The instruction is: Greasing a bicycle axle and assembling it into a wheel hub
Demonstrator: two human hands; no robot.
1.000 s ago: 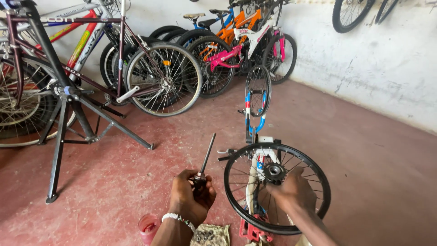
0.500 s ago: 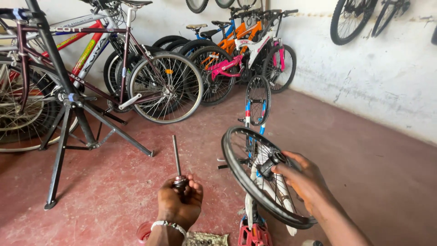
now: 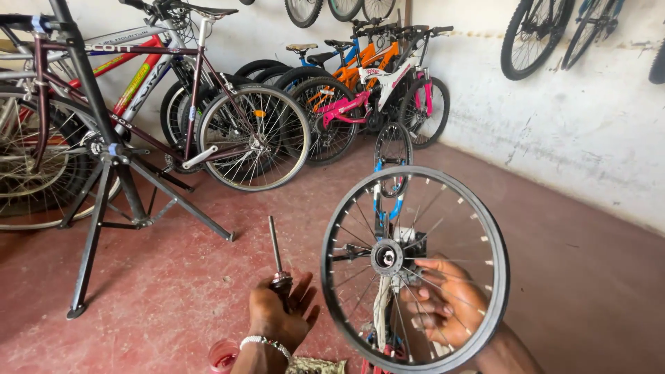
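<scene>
My left hand holds a wheel axle, a thin metal rod with a nut near its lower end. The grip is loose: the fingers curl around the bottom of the rod while the palm stays partly spread, and the rod stands nearly upright, leaning a little to the left. A beaded bracelet sits on that wrist.

My right hand is behind a small bicycle wheel and holds it up on edge, facing me. Its grip is clasped on the spokes below and to the right of the hub; I see the fingers through the spokes. The wheel has a black tyre and a silver rim. The axle and the wheel are near each other but apart, the rod to the left of the rim.

Beneath the wheel stands a small bike frame in white, blue and red, upside down on the red floor. A pink cup sits on the floor by my left wrist. To the left is a black repair stand carrying a dark bicycle. More bikes lean along the far wall, and others hang on the right wall.
</scene>
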